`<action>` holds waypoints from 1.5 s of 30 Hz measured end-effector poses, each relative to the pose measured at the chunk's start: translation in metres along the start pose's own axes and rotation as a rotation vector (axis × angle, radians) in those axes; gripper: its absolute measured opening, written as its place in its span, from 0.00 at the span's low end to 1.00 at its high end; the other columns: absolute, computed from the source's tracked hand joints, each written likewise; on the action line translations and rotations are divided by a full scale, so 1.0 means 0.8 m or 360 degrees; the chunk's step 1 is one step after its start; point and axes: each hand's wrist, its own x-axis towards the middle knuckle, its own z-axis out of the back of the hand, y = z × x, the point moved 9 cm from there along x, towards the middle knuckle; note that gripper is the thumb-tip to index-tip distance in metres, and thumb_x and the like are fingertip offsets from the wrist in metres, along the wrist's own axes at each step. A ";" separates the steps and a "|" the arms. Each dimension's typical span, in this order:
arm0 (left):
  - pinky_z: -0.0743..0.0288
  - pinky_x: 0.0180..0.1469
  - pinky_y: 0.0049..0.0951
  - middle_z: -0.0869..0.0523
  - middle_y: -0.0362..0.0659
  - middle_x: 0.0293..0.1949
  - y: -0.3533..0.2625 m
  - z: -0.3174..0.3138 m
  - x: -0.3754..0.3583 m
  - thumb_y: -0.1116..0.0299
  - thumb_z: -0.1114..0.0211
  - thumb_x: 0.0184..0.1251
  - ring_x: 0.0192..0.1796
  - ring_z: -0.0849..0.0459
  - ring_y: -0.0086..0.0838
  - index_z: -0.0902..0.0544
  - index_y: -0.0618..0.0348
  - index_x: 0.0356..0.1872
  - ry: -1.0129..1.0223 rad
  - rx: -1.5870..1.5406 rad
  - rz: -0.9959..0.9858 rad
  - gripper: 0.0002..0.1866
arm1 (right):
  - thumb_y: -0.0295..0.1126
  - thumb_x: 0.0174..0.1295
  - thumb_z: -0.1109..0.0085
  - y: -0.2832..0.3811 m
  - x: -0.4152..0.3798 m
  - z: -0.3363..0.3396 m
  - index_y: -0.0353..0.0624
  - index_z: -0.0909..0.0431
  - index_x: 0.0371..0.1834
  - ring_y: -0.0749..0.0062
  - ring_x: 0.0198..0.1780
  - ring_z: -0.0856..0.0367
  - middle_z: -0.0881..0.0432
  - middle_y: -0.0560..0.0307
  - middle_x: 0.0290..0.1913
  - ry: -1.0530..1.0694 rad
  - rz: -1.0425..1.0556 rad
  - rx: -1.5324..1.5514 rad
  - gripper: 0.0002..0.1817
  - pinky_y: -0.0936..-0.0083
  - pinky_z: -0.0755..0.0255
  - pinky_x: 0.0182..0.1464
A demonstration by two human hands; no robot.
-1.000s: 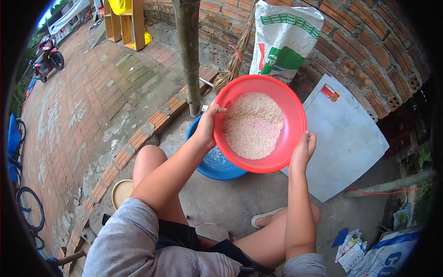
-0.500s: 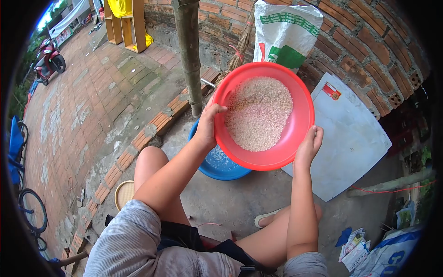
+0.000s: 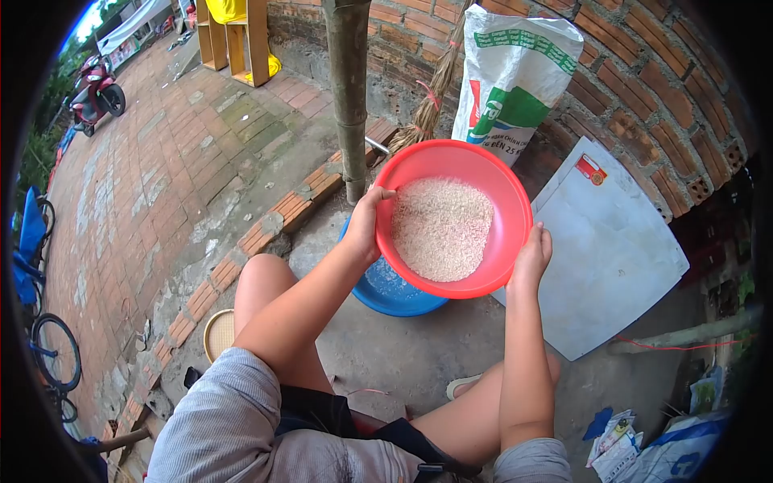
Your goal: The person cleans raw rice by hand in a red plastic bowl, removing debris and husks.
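A red plastic basin (image 3: 512,211) is held up between my two hands, with pale rice-like grain (image 3: 443,229) heaped in its lower left part. My left hand (image 3: 368,224) grips the left rim, thumb over the edge. On the right side, my right hand (image 3: 530,256) is closed on the rim, its fingers partly hidden behind the basin. Below it a blue basin (image 3: 394,294) stands on the ground, partly covered from view, with whitish bits inside.
A green-and-white sack (image 3: 515,76) leans by the brick wall (image 3: 636,129). Right of the basin lies a pale flat panel (image 3: 608,249). A bamboo post (image 3: 346,105) rises behind a low brick edging (image 3: 258,236). A woven tray (image 3: 218,334) lies beside my left leg.
The red basin has come lower and nearer, and the grain has shifted into a more even heap. Both hands keep their hold on the rim. The camera view has tilted slightly.
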 end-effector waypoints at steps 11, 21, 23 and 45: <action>0.33 0.61 0.34 0.25 0.43 0.56 -0.008 0.019 -0.006 0.70 0.48 0.58 0.57 0.26 0.32 0.33 0.55 0.65 -0.0097 0.0005 0.0022 0.30 | 0.39 0.74 0.56 -0.029 -0.003 -0.019 0.42 0.31 0.34 0.79 0.35 0.25 0.24 0.60 0.35 0.0045 -0.0218 0.0258 0.13 0.77 0.27 0.40; 0.31 0.59 0.36 0.25 0.44 0.55 -0.027 0.024 0.000 0.68 0.47 0.58 0.55 0.26 0.33 0.33 0.55 0.65 0.0043 -0.0048 -0.0148 0.29 | 0.38 0.74 0.56 -0.022 -0.013 -0.029 0.42 0.32 0.32 0.83 0.34 0.27 0.25 0.62 0.31 0.0015 0.0062 -0.0079 0.14 0.81 0.30 0.41; 0.30 0.58 0.37 0.25 0.43 0.53 -0.015 0.035 0.001 0.68 0.46 0.59 0.54 0.25 0.33 0.33 0.53 0.64 0.0000 -0.0119 -0.0046 0.28 | 0.37 0.73 0.54 -0.005 -0.015 -0.029 0.40 0.33 0.33 0.83 0.35 0.27 0.23 0.60 0.33 0.0068 0.0154 -0.0181 0.13 0.81 0.30 0.40; 0.32 0.58 0.30 0.24 0.39 0.53 -0.041 -0.012 -0.027 0.70 0.46 0.58 0.54 0.25 0.27 0.32 0.54 0.65 -0.0052 0.0153 -0.0053 0.29 | 0.36 0.71 0.48 -0.002 -0.027 -0.009 0.37 0.34 0.37 0.79 0.36 0.29 0.26 0.58 0.35 0.0039 0.0393 -0.0504 0.12 0.79 0.32 0.42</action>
